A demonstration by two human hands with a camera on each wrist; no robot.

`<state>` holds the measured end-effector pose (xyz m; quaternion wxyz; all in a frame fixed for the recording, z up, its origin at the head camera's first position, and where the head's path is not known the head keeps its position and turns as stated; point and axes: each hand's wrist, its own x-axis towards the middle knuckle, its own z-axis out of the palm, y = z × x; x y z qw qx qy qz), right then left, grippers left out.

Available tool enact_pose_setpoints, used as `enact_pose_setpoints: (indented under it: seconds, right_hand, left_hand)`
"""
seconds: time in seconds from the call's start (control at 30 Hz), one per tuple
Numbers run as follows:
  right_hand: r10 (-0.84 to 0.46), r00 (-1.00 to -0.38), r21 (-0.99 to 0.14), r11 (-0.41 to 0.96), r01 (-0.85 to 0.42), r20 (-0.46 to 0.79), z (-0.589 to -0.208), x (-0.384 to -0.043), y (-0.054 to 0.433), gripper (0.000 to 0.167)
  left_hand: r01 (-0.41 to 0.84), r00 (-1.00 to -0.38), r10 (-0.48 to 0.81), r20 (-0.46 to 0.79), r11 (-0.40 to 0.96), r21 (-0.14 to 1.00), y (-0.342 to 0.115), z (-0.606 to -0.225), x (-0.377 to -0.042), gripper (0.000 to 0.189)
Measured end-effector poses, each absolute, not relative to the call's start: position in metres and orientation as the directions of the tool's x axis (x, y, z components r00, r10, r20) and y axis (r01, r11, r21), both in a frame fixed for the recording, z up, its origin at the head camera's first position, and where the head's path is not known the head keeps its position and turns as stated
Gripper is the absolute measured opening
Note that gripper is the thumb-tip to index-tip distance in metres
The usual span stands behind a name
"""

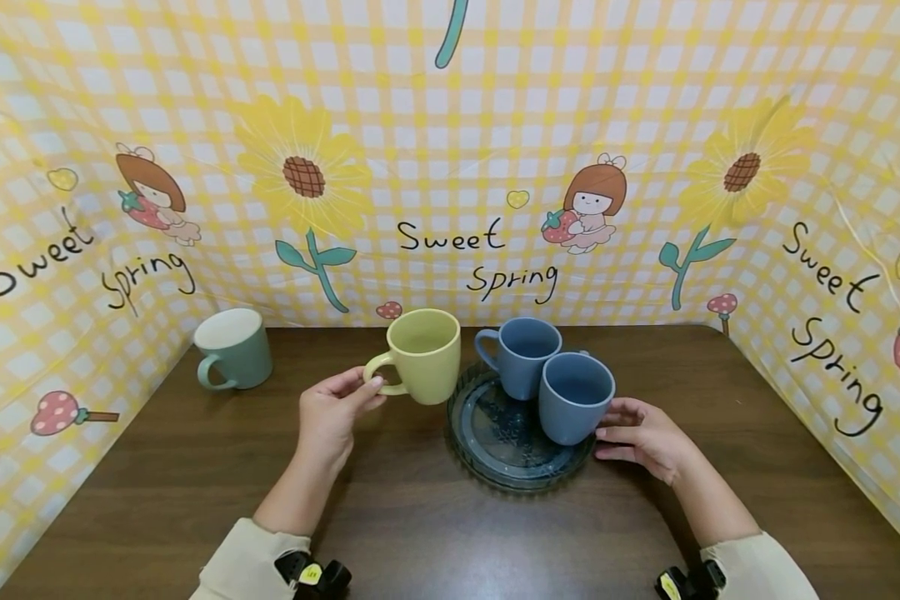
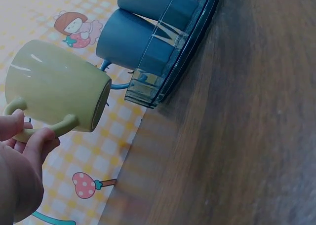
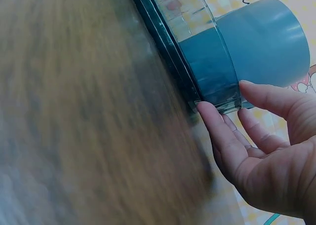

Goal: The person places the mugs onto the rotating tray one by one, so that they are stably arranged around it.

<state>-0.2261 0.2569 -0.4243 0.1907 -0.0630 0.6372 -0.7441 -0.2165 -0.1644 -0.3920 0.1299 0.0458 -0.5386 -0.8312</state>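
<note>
My left hand [image 1: 330, 419] pinches the handle of a pale yellow-green mug [image 1: 429, 371], holding it upright above the table, just left of a round clear tray. The left wrist view shows the thumb and fingers around that handle, and the mug [image 2: 59, 84] apart from the tray. Two blue mugs, one behind [image 1: 521, 372] and one in front [image 1: 573, 417], stand close together on the tray [image 1: 487, 442]. My right hand [image 1: 645, 440] is at the tray's right edge. Seen from the right wrist, its thumb and fingertips touch the clear rim [image 3: 219, 42] and dark base.
A green mug [image 1: 240, 358] with a white inside stands at the table's back left, its handle towards the front. Behind and on both sides of the brown table [image 1: 435, 542] hangs a yellow checked cloth [image 1: 450, 167] with printed flowers and words.
</note>
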Motion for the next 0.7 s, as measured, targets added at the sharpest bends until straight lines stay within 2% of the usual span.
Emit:
enact_pose_setpoints:
  seconds: [0.33,0.7]
  right_hand:
    - [-0.364,-0.918,-0.976,-0.083,0.201,-0.158,-0.4236,-0.2244,0.2559,0.03]
    - [-0.39,-0.906,-0.974,-0.081,0.212,-0.165,-0.4202,-0.221,0.2567,0.021]
  left_hand:
    - [0.163,-0.964,-0.259,0.066,-0.373,0.914,-0.1624,-0.3891,-0.2148,0.028]
    - [0.157,-0.966,-0.25,0.062,-0.384,0.91,-0.16,-0.3896,-0.2134,0.017]
